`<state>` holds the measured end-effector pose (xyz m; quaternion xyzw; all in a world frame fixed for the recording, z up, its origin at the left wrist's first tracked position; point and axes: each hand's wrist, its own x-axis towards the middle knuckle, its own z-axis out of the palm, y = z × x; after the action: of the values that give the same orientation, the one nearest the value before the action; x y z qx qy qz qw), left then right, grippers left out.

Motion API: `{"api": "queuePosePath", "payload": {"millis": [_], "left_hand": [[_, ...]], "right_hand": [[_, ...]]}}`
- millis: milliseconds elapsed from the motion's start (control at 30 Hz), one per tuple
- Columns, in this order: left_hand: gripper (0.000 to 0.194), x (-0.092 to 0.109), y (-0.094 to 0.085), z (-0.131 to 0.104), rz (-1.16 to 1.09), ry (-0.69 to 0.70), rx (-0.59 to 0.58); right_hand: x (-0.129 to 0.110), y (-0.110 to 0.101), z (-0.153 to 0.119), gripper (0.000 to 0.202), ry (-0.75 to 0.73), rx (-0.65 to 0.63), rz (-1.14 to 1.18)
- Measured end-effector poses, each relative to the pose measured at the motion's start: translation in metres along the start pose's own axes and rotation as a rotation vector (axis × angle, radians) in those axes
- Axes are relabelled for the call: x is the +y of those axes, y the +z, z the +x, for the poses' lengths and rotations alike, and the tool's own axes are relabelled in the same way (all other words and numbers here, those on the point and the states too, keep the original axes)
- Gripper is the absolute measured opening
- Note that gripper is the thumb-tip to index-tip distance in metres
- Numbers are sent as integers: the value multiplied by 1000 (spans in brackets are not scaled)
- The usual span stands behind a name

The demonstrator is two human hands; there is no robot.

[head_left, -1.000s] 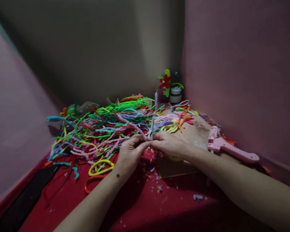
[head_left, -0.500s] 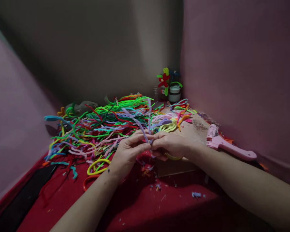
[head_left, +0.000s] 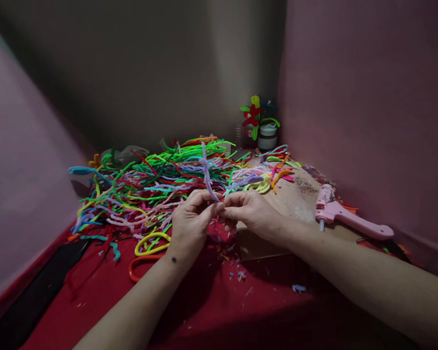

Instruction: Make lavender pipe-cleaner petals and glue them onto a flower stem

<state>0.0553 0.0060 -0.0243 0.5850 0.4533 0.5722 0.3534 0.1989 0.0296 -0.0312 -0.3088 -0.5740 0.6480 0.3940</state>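
Observation:
A lilac pipe cleaner [head_left: 206,172] rises from between my hands, its upper part standing up close to the pile behind. My left hand [head_left: 190,221] pinches its lower end between thumb and forefinger. The fingertips of my right hand [head_left: 251,211] meet the left ones and are closed on the same lower end, which they mostly hide. Behind both hands spreads a heap of pipe cleaners [head_left: 160,182] in green, pink, red, blue and purple. A yellow loop [head_left: 152,244] and an orange loop [head_left: 136,270], like scissor handles, lie beside my left wrist.
A pink glue gun [head_left: 350,218] lies on the board [head_left: 299,206] at the right. At the back stand a lidded jar [head_left: 267,137] and pipe-cleaner flowers [head_left: 253,116]. Fuzzy scraps [head_left: 298,288] dot the red cloth [head_left: 211,311]. Walls close in behind and at both sides.
The lilac pipe cleaner showed two strands spread in a V; now they stand close together as one upright piece. My hands remain pinched together, the right fingers slightly straighter. The view has shifted slightly.

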Motion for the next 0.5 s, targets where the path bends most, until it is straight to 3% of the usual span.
{"api": "queuePosePath", "payload": {"millis": [133,233,500], "left_hand": [[10,1,-1,1,152,63,51],[12,3,-1,-1,137,59,86],[8,6,0,-4,59,34,165]], "right_hand": [[0,-1,0,9,147,9,152],[-2,-3,-1,10,222,-31,190],[-7,0,-3,7,246,-114,30]]}}
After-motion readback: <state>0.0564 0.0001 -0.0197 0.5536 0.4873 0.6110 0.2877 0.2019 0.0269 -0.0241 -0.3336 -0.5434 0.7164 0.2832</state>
